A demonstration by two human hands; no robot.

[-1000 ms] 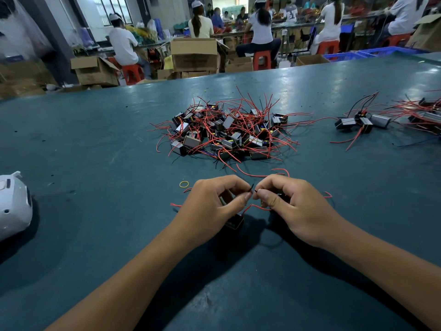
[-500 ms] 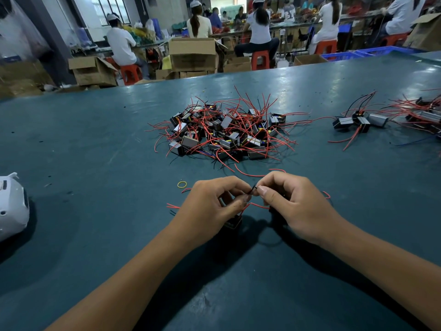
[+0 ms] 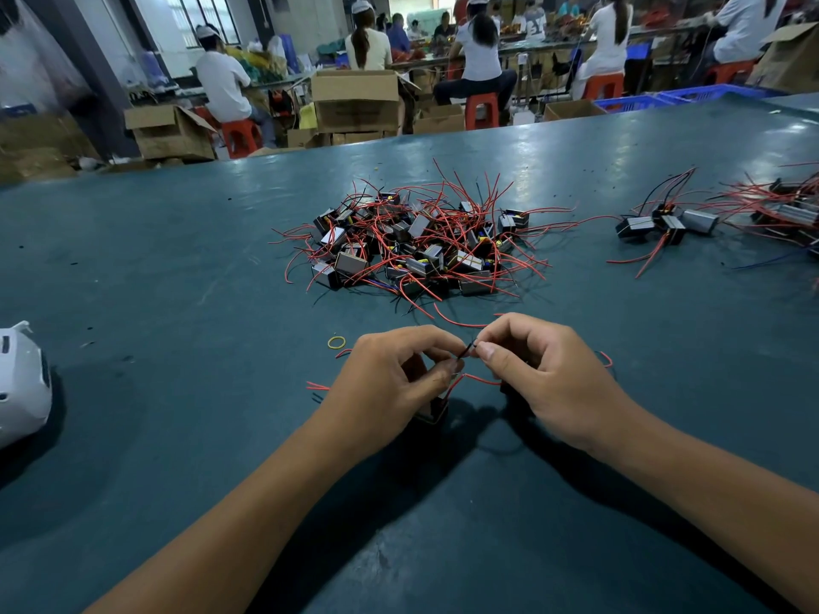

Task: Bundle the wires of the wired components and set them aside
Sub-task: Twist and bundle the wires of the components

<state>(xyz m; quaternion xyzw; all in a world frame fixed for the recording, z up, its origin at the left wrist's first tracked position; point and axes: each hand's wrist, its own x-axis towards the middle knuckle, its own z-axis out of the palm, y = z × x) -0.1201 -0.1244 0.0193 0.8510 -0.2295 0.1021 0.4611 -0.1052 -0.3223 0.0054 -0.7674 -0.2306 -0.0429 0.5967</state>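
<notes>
A heap of small black wired components [image 3: 412, 245] with red wires lies mid-table. In front of it my left hand [image 3: 390, 383] and my right hand [image 3: 532, 374] meet, both pinching thin wires [image 3: 465, 350] between thumb and forefinger. A black component [image 3: 436, 412] sits under my left hand, mostly hidden, with a red wire [image 3: 481, 379] running across to my right hand. Loose red wire ends stick out left of my left hand. A bundled group of components [image 3: 664, 223] lies at the right, with more at the far right edge.
A yellow rubber band [image 3: 336, 342] lies on the teal table [image 3: 177, 303] just left of my hands. A white device [image 3: 22, 387] sits at the left edge. Beyond the table's far edge are cardboard boxes [image 3: 354, 99] and seated people on red stools.
My hands stay together at the same spot; the fingers shift slightly on the pinched wires. The view has tilted a little.
</notes>
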